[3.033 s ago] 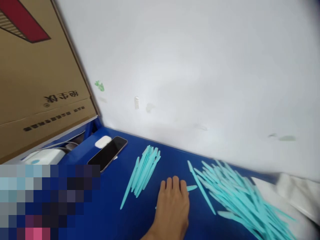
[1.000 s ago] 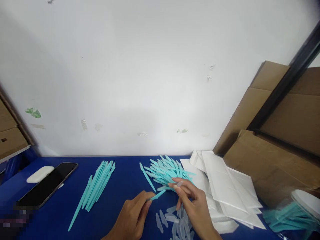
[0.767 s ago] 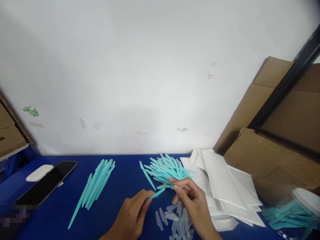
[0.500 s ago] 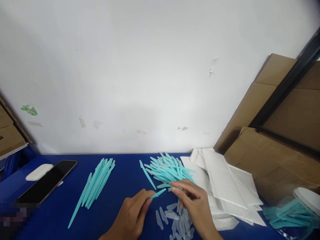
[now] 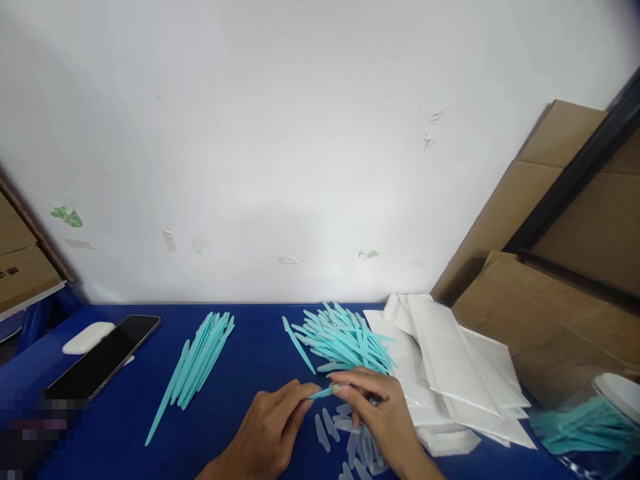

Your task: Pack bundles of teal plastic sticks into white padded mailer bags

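Observation:
My left hand (image 5: 270, 430) pinches one thin teal plastic stick (image 5: 320, 393) near its end. My right hand (image 5: 383, 413) meets it from the right, its fingertips closed on the stick's other end, perhaps with a small clear cap that I cannot make out. Under my right hand lie several clear plastic caps (image 5: 345, 433) on the blue table (image 5: 250, 373). Just behind the hands is a loose heap of teal sticks (image 5: 345, 340). A neat bundle of teal sticks (image 5: 197, 363) lies to the left.
A black phone (image 5: 103, 357) and a white earbud case (image 5: 87, 337) lie at the far left. White paper packets (image 5: 450, 367) are stacked on the right, beside cardboard boxes (image 5: 550, 293). A clear jar of teal sticks (image 5: 585, 420) is at the lower right. A white wall rises behind.
The view swung right from the phone corner to the heap. My left hand picked up one teal stick, and my right hand has closed in on its tip.

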The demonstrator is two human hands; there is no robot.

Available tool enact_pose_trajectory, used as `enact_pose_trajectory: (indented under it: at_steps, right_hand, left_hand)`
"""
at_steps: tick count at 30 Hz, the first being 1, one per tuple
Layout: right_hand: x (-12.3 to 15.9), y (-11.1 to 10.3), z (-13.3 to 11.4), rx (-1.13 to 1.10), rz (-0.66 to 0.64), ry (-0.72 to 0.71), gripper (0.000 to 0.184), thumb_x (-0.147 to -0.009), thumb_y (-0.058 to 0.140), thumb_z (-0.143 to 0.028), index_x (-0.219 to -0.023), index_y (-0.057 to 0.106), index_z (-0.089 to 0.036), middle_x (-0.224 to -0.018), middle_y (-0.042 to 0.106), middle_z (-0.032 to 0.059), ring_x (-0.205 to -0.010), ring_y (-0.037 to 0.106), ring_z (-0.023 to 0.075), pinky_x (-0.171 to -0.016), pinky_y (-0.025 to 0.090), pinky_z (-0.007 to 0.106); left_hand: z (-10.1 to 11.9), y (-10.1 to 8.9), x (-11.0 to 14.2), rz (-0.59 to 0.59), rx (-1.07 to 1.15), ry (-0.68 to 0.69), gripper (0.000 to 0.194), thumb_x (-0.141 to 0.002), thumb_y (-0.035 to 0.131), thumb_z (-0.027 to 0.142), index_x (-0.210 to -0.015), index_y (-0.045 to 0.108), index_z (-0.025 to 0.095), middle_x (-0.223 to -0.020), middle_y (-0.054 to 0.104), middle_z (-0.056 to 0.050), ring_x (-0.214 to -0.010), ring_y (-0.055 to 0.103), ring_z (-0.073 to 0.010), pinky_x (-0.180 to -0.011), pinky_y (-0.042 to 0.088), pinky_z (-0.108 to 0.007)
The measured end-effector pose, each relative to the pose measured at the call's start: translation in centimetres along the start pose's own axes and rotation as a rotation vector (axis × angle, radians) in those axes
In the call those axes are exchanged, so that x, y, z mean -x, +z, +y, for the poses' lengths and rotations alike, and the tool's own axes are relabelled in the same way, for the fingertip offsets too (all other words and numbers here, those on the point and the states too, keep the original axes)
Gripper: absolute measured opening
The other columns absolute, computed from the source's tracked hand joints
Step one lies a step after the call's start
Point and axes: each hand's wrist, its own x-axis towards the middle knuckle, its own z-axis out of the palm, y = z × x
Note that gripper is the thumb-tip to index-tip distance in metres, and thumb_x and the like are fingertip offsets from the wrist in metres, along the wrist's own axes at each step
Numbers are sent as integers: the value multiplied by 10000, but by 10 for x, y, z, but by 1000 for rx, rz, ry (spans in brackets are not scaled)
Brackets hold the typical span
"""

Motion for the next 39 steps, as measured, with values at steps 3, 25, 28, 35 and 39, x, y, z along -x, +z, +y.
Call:
enact_pose_trajectory:
  at_steps: [3, 25, 28, 35, 39]
  right_hand:
    - [3, 5, 0, -35, -20, 10, 157, -817, 729, -389, -842, 825, -267, -461, 599, -22, -406, 561, 136, -492, 508, 235]
    - [14, 9, -5, 66, -149, -109, 222, -922, 609, -385, -895, 745, -211, -890, 704, 26, -478, 585, 75, -517, 462, 208]
    - [11, 0, -9, 82, -54, -138, 244, -947, 567, -411, -904, 689, -204, -636, 647, -16, -471, 591, 106, -531, 461, 216]
    - [-14, -41, -14, -102, 355, -146, 284, -971, 471, -513, -991, 470, -230, -568, 603, -51, -378, 557, 125, -400, 408, 218]
    - [-23, -54, -11, -7, 434, -180, 351, -970, 490, -490, -1184, 509, -212, -438, 463, -100, -382, 511, 129, -401, 382, 211]
  left_hand:
    - [-1, 2, 2, 72, -1, 49, 424, -1007, 451, 252, -1427, 404, 292, -1040, 749, -17, -824, 721, -138, -696, 516, -200]
    - [4, -1, 3, 214, -71, 147, 291, -960, 545, 237, -1251, 557, 245, -945, 773, 9, -629, 704, -85, -691, 544, -183]
    - [4, -6, -2, 211, -66, 121, 270, -944, 547, 231, -1212, 584, 227, -891, 753, 4, -599, 671, -84, -662, 536, -188]
    - [-7, -12, -11, 242, -148, -26, 228, -962, 433, 164, -1103, 608, 199, -785, 645, -14, -764, 602, -152, -671, 495, -260]
    - [-8, -12, -12, 148, -177, -56, 226, -969, 394, 165, -958, 618, 194, -819, 649, -39, -853, 569, -191, -758, 485, -331]
